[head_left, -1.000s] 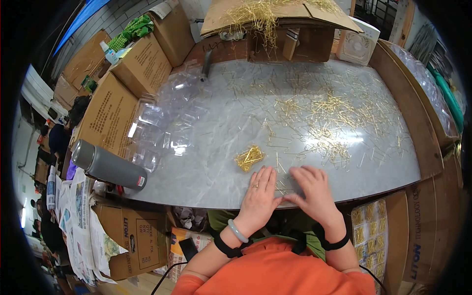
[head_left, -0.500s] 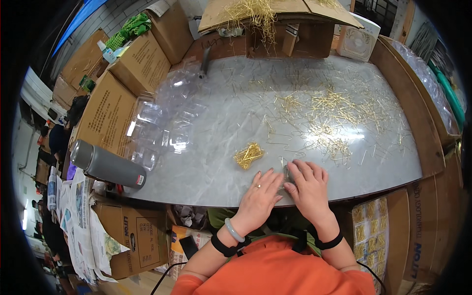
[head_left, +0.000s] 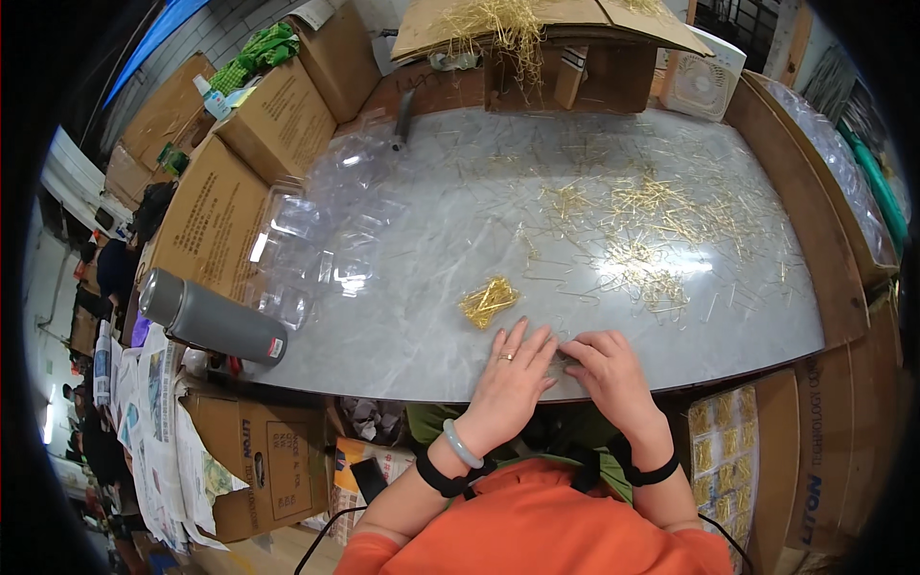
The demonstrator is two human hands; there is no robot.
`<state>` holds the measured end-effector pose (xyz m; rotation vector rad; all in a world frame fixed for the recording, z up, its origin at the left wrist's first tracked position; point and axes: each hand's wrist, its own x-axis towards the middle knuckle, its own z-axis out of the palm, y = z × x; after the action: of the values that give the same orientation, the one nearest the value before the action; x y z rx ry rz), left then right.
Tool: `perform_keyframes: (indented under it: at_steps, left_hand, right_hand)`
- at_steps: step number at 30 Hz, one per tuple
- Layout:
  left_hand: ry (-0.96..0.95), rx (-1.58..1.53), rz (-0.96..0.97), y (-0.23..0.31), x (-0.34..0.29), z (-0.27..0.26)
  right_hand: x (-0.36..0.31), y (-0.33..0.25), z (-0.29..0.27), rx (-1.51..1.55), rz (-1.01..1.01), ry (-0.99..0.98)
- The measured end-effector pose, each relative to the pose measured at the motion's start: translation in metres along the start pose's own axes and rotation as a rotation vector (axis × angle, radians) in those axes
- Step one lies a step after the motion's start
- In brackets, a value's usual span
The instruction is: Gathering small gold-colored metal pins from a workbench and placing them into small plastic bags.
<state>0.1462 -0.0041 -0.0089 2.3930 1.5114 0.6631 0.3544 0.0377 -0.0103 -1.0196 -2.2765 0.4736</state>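
My left hand (head_left: 516, 372) lies flat near the table's front edge, fingers stretched out, with a ring and a grey-green bangle on that arm. Beside it, my right hand (head_left: 611, 372) has its fingers bent and drawn together; its fingertips rest close to my left fingers. A trace of thin wire shows by the right fingertips, but what they pinch is too small to make out. Just beyond my left fingertips sits a compact heap of gold wire hooks (head_left: 489, 302). Many loose gold wire hooks (head_left: 647, 264) are scattered over the right half of the grey tabletop (head_left: 412, 326).
Clear plastic trays (head_left: 287, 259) and a grey bottle (head_left: 216, 318) stand at the left, by cardboard boxes (head_left: 206, 220). An open carton (head_left: 613, 81) topped with gold hooks and a white fan (head_left: 702, 81) are at the back. Packed hooks (head_left: 725, 450) lie below the right edge.
My right hand's fingers have gone from spread to bent together. My left hand has shifted slightly and stays flat. The heap of hooks sits as before.
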Motion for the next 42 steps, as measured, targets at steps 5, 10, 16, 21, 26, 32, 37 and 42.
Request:
perform_keyframes:
  at_steps: [5, 10, 16, 21, 26, 32, 37, 42]
  left_hand:
    - [0.071, -0.063, -0.016, 0.002, 0.0, 0.009]
    - [0.206, -0.15, -0.061, 0.008, 0.006, 0.029]
    - [0.233, -0.334, -0.137, 0.006, 0.006, 0.025]
    - [0.221, -0.46, -0.128, -0.004, -0.01, -0.006]
    - [0.173, -0.085, -0.208, -0.003, -0.031, -0.025]
    - [0.116, -0.008, -0.209, 0.0, -0.025, -0.023]
    - [0.094, 0.077, -0.063, -0.002, -0.007, -0.022]
    - [0.169, 0.037, -0.048, -0.005, -0.007, -0.012]
  right_hand:
    - [0.009, -0.009, 0.003, 0.009, -0.017, 0.113]
    - [0.003, -0.016, 0.018, 0.029, -0.034, 0.0]
    - [0.006, -0.021, 0.012, 0.268, 0.023, -0.028]
    - [0.017, -0.017, -0.008, -0.088, -0.093, -0.104]
    - [0.012, -0.013, 0.003, -0.054, -0.061, -0.021]
    - [0.011, -0.014, 0.009, -0.037, -0.046, 0.054]
    - [-0.006, -0.016, 0.014, 0.032, -0.026, 0.209]
    - [-0.023, -0.032, 0.01, -0.095, 0.028, 0.263]
